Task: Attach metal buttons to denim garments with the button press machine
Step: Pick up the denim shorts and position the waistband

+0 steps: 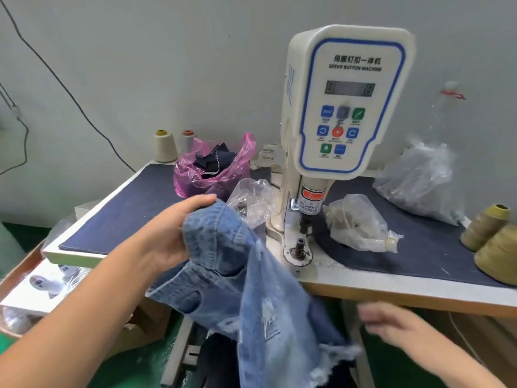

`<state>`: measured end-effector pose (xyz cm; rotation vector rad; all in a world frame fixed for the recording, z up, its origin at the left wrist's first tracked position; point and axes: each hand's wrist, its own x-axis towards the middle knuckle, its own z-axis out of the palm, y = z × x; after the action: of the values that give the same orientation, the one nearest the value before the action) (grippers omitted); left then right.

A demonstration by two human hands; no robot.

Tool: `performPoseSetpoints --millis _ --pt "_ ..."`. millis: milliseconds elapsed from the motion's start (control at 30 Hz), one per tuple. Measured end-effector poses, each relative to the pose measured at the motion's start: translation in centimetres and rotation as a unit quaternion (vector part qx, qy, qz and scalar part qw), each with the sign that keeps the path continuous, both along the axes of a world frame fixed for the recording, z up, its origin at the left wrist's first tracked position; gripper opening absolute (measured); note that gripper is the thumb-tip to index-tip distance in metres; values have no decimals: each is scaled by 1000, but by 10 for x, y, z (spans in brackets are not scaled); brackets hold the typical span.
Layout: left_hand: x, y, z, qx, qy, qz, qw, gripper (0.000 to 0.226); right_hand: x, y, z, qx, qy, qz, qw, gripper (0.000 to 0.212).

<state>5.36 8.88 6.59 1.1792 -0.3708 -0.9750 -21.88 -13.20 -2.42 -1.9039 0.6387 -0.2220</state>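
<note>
**Denim held up in front of the button press**

The left hand [170, 236] grips a bunched fold of the light blue distressed denim garment [251, 289], fingers closed over its top edge, holding it up just left of the white servo button machine [341, 107]. The cloth hangs down off the front edge of the table [391, 289], its frayed hem trailing below. The right hand [391, 320] sits low beside the hanging denim, blurred; its fingers look loosely spread and hold nothing, apart from the cloth.

The machine's round metal lower die [300, 249] stands bare on its white base, near the garment's right edge. A clear plastic bag of small metal parts [361, 225] lies right of the die on the dark blue table mat [126, 214]. A second crumpled clear bag [251, 200] rests behind the denim, and a pink plastic bag of dark fabric pieces [212, 166] sits farther back.
</note>
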Motion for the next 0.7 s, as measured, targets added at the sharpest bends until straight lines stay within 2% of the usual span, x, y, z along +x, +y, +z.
performPoseSetpoints --millis 33,67,100,167,233,267,367,400,467,533,600,633,700 --pt "-2 -10 -4 26 -16 -4 1000 31 4 -1 14 37 -53 18 998 27" --pt "-9 -16 -3 56 -14 -7 998 32 11 6 34 22 -56 -9 998 22" --pt "-11 -22 -8 77 -16 -18 997 30 17 20 47 5 -67 17 998 30" --pt "-19 -33 -10 91 -13 -29 995 27 44 53 56 -22 -109 67 992 67" --pt "-19 -39 -12 83 -9 -40 996 24 70 75 51 -56 -62 76 994 91" --pt "-19 -39 -10 76 -16 -58 995 23 83 83 46 -87 -52 82 991 88" --pt "-14 -40 -9 49 -101 -136 984 30 110 78 47 -81 -88 25 993 21" --pt "-12 -38 -11 52 -135 -148 978 32 112 71 46 -46 -100 2 994 19" --pt "-6 -31 -21 92 -223 -166 956 33 112 58 43 94 -115 -33 988 18" --pt "0 -20 -36 151 -290 -245 913 42 109 52 38 230 -133 -42 963 16" --pt "2 -11 -53 207 -310 -313 874 41 105 47 32 316 -152 -75 934 18" --pt "2 -9 -60 217 -311 -321 868 35 102 45 29 339 -158 -94 923 19" --pt "-1 -7 -66 194 -285 -323 882 30 94 39 25 369 -167 -122 906 19"
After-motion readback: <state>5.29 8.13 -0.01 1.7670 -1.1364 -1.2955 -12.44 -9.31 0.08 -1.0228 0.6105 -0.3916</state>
